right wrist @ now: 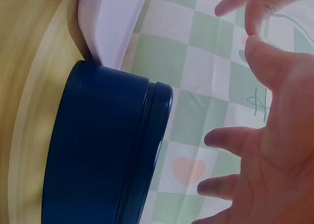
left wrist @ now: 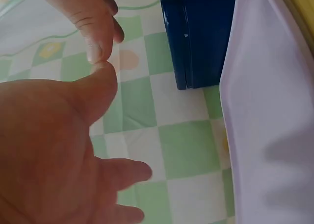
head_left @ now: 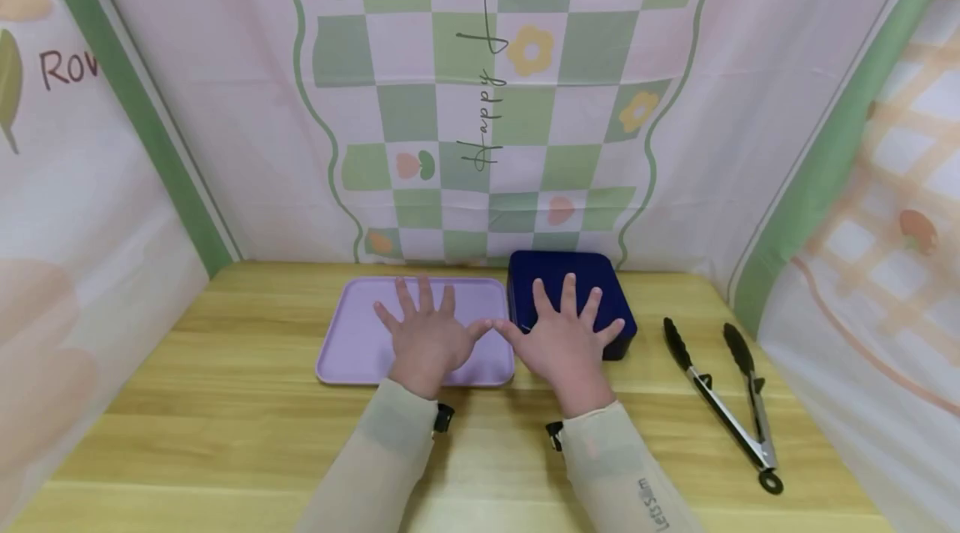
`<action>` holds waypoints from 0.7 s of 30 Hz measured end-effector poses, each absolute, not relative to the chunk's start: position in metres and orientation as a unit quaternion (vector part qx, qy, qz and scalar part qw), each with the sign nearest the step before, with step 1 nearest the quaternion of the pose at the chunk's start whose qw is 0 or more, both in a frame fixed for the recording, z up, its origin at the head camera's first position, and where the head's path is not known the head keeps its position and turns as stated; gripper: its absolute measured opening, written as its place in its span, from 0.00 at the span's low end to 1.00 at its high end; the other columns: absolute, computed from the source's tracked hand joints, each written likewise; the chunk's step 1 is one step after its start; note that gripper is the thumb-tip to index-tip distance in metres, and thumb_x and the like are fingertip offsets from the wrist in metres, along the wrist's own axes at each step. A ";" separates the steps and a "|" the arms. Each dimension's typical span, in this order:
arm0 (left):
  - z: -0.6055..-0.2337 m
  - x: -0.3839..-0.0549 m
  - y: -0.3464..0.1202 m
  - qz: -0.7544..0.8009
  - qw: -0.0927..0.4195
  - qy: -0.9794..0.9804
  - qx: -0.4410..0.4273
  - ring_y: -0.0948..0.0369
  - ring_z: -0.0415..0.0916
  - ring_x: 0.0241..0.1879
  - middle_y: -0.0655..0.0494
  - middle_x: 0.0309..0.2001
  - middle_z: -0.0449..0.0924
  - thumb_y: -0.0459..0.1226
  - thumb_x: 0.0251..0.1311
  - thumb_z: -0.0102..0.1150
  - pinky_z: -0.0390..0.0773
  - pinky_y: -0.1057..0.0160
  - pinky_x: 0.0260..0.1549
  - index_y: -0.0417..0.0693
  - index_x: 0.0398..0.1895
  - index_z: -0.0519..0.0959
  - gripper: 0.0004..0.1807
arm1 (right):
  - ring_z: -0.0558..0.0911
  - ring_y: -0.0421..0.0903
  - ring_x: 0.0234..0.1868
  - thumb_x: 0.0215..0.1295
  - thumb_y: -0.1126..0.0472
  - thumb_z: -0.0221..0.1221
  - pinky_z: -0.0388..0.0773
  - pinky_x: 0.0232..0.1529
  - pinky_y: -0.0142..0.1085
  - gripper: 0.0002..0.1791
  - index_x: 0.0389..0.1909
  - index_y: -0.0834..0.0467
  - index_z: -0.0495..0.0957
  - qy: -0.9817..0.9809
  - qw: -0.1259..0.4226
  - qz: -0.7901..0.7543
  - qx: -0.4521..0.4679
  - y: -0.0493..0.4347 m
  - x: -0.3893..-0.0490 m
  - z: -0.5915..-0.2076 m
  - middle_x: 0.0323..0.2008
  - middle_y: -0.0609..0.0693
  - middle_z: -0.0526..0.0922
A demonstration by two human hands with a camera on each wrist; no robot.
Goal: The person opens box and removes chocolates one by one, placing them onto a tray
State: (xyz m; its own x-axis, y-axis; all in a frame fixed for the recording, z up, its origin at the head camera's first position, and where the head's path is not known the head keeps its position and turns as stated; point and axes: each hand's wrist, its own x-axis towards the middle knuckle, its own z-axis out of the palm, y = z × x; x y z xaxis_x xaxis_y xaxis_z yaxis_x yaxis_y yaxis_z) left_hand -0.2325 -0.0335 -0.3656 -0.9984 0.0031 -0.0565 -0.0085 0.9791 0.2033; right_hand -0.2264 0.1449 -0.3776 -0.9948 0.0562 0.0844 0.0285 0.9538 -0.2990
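Both hands are held palm down above the table with fingers spread, thumb tips touching each other. My left hand [head_left: 429, 341] hovers over a light purple rectangular tray [head_left: 352, 349], holding nothing. The right hand [head_left: 564, 347] is raised over the near left part of a dark blue lidded box [head_left: 600, 266], also with nothing in its fingers. In the right wrist view the box [right wrist: 98, 145] shows a seam below its lid, apart from the hand. Tongs [head_left: 723, 412] with black tips and metal arms lie spread on the table, right of the box.
The wooden table [head_left: 225, 399] has fabric curtains on its left, back and right sides. A green-and-white checked curtain [head_left: 465, 116] hangs right behind the tray and box. Each wrist carries a small black device.
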 end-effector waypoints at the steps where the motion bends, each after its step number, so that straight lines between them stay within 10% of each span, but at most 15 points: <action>1: -0.366 -0.234 -0.033 0.119 0.024 0.993 0.002 0.36 0.25 0.74 0.41 0.79 0.37 0.76 0.59 0.34 0.31 0.23 0.63 0.57 0.79 0.55 0.52 | 0.30 0.75 0.72 0.55 0.15 0.40 0.24 0.56 0.80 0.59 0.80 0.48 0.50 -0.986 0.051 0.155 -0.021 0.147 -0.228 -0.377 0.78 0.65 0.34; 12: -0.369 -0.265 -0.028 0.427 0.028 0.903 0.044 0.44 0.74 0.57 0.39 0.61 0.73 0.55 0.59 0.66 0.76 0.48 0.55 0.44 0.71 0.68 0.41 | 0.64 0.68 0.66 0.68 0.43 0.59 0.66 0.62 0.62 0.44 0.76 0.60 0.56 -0.935 0.053 0.344 -0.063 0.211 -0.243 -0.343 0.70 0.70 0.62; 21: -0.376 -0.286 -0.017 0.667 0.159 0.727 0.007 0.38 0.75 0.53 0.42 0.49 0.78 0.34 0.62 0.64 0.86 0.54 0.34 0.36 0.58 0.73 0.22 | 0.61 0.67 0.69 0.71 0.46 0.56 0.70 0.62 0.56 0.45 0.77 0.66 0.49 -0.840 -0.033 0.525 -0.135 0.283 -0.252 -0.345 0.73 0.71 0.54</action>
State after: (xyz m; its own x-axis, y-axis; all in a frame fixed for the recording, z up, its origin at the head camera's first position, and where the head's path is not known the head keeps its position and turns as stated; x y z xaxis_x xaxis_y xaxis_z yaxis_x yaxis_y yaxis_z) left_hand -0.2862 -0.0175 -0.3759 -0.9492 0.2224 -0.2228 -0.2029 0.1090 0.9731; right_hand -0.2518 0.2830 -0.3451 -0.9613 0.1920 -0.1974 0.2616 0.4128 -0.8724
